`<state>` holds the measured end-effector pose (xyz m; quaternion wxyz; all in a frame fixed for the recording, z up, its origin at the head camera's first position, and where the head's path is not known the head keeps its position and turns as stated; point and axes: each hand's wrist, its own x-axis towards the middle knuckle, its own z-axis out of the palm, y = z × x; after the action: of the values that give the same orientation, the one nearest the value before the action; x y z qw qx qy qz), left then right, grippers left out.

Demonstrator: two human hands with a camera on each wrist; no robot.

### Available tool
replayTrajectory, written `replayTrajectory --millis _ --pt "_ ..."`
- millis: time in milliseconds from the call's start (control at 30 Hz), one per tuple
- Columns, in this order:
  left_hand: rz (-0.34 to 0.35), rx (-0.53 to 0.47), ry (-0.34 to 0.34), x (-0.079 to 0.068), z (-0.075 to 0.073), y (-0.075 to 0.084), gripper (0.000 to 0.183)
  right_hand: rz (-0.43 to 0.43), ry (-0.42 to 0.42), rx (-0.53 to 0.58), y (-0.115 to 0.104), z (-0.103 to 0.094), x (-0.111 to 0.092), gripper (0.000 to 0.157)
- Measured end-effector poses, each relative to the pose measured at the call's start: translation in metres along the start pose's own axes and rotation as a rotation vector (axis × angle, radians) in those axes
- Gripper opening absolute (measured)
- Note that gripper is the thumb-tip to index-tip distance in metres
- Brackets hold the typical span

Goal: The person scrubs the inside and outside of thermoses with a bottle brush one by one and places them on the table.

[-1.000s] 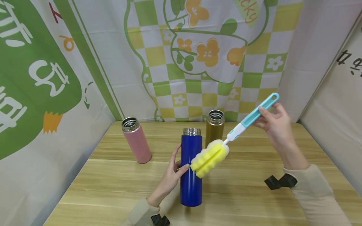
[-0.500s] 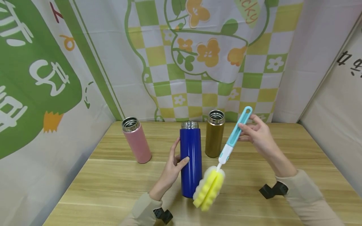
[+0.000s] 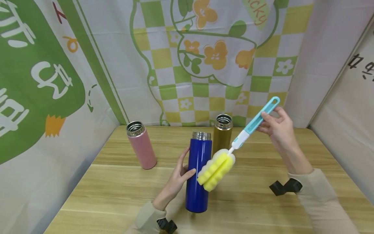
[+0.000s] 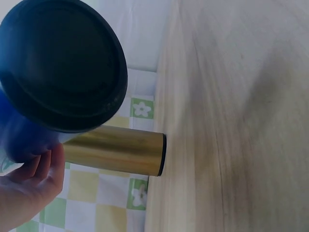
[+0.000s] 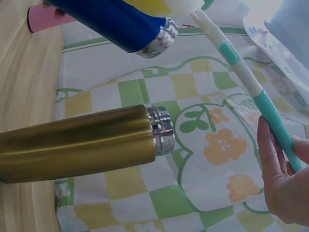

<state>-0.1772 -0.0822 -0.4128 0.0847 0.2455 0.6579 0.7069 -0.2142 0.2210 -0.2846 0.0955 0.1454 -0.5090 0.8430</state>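
My left hand grips a blue thermos bottle around its side, thumb in front and fingers behind. The bottle has no lid on its steel neck, leans slightly right, and its dark base hangs above the table in the left wrist view. In my right hand is a bottle brush, pinched by its light blue handle. Its yellow and white sponge head points down-left and overlaps the blue bottle's right side in the head view; whether they touch, I cannot tell.
A pink thermos bottle stands uncapped on the left of the wooden table. Behind the blue bottle stands a gold one, also uncapped, partly hidden by the sponge. Printed cloth hangs along the table's back edge.
The brush swung down and left half a second ago, then back up and right. The blue bottle rose slightly, then came down again, now leaning slightly right. Both hands keep their holds.
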Motion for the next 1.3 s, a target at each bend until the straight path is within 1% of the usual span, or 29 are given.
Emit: replayTrajectory --millis 167,267,367,467,533,633,700,767,900,967,1133,1200,1300 --pt "-0.007 -0.036 -0.032 -0.003 -0.001 0.000 0.066 -0.038 0.057 0.098 -0.007 -0.003 0.003 0.025" --pt "0.001 -0.087 -0.074 -0.004 -0.002 0.000 0.066 -0.063 0.096 0.129 -0.010 -0.004 0.003 0.025" --pt "0.007 -0.131 -0.115 -0.006 -0.002 0.001 0.065 -0.082 0.131 0.137 -0.012 -0.005 0.003 0.028" --pt "0.005 -0.164 -0.127 -0.007 -0.002 0.001 0.066 -0.091 0.170 0.154 -0.014 -0.004 0.004 0.032" --pt "-0.005 -0.188 -0.122 -0.007 -0.002 0.001 0.069 -0.107 0.196 0.166 -0.015 -0.004 0.004 0.034" --pt "-0.035 -0.205 -0.090 -0.007 0.000 0.002 0.078 -0.124 0.222 0.187 -0.015 -0.002 0.004 0.036" --pt "-0.056 -0.197 -0.064 -0.007 0.001 0.003 0.087 -0.137 0.231 0.204 -0.015 -0.002 0.004 0.035" --pt "-0.070 -0.170 -0.033 -0.007 0.002 0.003 0.091 -0.149 0.243 0.225 -0.016 -0.002 0.004 0.034" --pt "-0.083 -0.125 0.009 -0.009 0.002 0.002 0.087 -0.180 0.283 0.282 -0.019 -0.005 0.004 0.029" --pt "-0.083 -0.111 0.018 -0.010 0.001 0.001 0.085 -0.185 0.292 0.301 -0.022 -0.008 0.003 0.028" --pt "-0.053 -0.113 0.027 -0.013 0.002 0.001 0.084 -0.165 0.301 0.320 -0.027 -0.019 0.000 0.028" --pt "-0.051 -0.113 0.040 -0.013 0.003 0.001 0.083 -0.159 0.302 0.330 -0.029 -0.022 0.000 0.028" --pt "-0.053 -0.082 0.052 -0.013 0.003 0.002 0.079 -0.157 0.297 0.338 -0.030 -0.025 -0.001 0.026"
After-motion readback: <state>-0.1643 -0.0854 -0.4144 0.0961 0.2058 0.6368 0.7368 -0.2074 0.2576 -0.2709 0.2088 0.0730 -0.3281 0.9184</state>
